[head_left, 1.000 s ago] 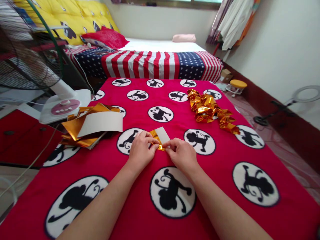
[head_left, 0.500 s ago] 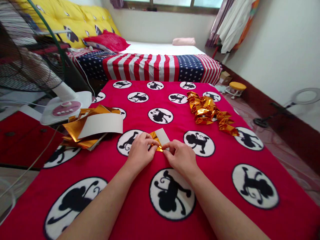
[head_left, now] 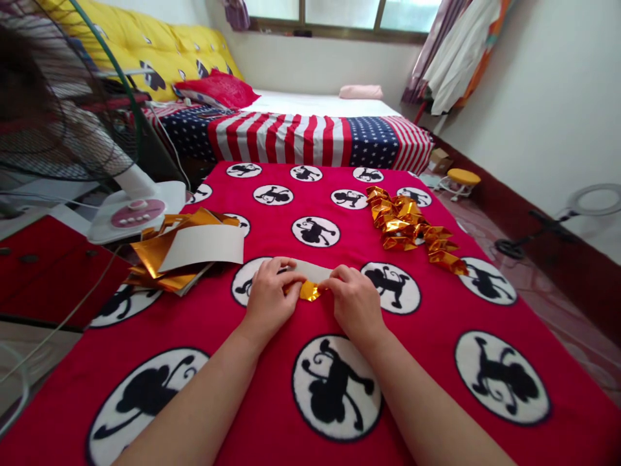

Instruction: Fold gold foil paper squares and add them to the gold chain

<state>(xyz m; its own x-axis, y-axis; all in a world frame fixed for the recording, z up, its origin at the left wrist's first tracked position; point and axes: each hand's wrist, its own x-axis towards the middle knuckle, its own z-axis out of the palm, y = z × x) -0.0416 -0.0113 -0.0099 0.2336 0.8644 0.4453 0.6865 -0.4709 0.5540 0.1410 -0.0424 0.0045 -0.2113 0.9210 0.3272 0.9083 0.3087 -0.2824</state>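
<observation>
A sheet of gold foil paper with a pale grey back lies in front of me on the red cloth. Its near edge is folded over, so a gold strip shows below the pale part. My left hand pinches the left end between thumb and fingers. At the right end, my right hand grips the same paper with its fingertips. The fingers hide both ends of the fold. To the left lies a loose stack of gold foil sheets, topped by one pale side up.
Several folded gold foil pieces lie in a cluster at the back right of the cloth. A fan stands at the left edge. Beyond are a bed with a striped and starred cover and a yellow stool.
The paper has turned from a slanted position to lie crosswise, with its near edge folded over. My hands are slightly farther apart. The whole view has shifted a little.
</observation>
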